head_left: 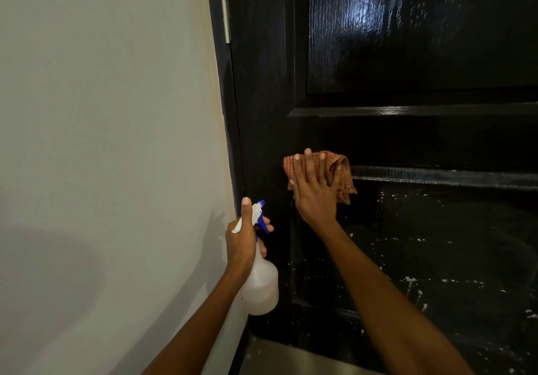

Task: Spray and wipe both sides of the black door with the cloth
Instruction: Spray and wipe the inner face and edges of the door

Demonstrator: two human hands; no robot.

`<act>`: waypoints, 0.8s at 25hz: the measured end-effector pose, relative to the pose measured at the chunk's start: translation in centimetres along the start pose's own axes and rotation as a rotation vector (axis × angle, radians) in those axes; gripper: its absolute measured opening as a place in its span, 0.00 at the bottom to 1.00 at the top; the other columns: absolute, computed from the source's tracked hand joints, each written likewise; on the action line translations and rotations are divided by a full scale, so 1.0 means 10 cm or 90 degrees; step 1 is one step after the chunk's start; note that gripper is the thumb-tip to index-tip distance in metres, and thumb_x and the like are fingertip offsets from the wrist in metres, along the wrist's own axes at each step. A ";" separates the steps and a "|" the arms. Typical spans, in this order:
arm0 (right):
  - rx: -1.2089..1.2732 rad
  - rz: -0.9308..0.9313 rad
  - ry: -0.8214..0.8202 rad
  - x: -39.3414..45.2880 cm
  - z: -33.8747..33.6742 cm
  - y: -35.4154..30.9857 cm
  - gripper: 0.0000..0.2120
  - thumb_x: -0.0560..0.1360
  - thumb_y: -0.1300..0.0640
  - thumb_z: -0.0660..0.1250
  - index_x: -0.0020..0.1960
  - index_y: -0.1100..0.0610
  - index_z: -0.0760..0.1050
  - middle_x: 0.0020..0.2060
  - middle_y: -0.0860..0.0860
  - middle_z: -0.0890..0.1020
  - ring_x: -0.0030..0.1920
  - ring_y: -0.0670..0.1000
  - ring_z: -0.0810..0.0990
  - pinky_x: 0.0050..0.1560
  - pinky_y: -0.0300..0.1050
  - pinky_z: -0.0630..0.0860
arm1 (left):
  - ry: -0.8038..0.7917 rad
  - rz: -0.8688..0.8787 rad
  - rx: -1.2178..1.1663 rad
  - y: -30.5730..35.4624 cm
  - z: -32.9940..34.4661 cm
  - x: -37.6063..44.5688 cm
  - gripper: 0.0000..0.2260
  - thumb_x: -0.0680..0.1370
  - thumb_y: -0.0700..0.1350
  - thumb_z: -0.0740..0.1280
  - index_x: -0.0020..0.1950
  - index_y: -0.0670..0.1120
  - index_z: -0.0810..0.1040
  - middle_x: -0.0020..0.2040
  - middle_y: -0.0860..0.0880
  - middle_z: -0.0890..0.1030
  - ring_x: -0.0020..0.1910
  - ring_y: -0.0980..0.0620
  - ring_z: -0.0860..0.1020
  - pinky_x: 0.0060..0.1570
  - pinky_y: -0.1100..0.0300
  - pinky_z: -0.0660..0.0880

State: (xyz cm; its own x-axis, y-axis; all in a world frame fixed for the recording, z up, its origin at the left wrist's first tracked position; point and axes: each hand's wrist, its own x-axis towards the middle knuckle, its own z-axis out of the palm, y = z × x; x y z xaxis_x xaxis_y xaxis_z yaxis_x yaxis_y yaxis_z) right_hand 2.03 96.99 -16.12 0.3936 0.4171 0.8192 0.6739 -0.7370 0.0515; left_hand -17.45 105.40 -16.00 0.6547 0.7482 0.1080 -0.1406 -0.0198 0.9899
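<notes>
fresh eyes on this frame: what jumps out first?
The glossy black panelled door fills the right side, its lower panel flecked with white spray droplets. At its centre-left the right hand presses an orange checked cloth flat against it with spread fingers. Just left, near the pale wall, the left hand grips a translucent white spray bottle with a blue trigger.

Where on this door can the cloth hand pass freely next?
Free: the droplet-speckled lower panel right of the right hand, and the glossy upper panel. Crowded: the hinge-side edge, where the left hand holds the spray bottle.
</notes>
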 end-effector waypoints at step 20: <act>-0.022 -0.023 -0.002 0.23 -0.32 0.22 0.36 0.82 0.48 0.58 0.84 0.49 0.45 0.83 0.54 0.40 0.82 0.59 0.40 0.78 0.68 0.36 | -0.040 0.017 -0.003 0.16 -0.02 -0.25 0.34 0.72 0.69 0.54 0.48 0.40 0.82 0.44 0.40 0.85 0.35 0.44 0.80 0.26 0.61 0.74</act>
State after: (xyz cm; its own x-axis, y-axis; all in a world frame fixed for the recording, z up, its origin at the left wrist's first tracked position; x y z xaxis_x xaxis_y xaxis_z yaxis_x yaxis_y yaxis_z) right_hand 2.41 94.58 -12.28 0.3713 0.4457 0.8145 0.6654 -0.7396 0.1014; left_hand -19.48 103.64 -14.68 0.6962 0.7042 0.1397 -0.1615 -0.0359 0.9862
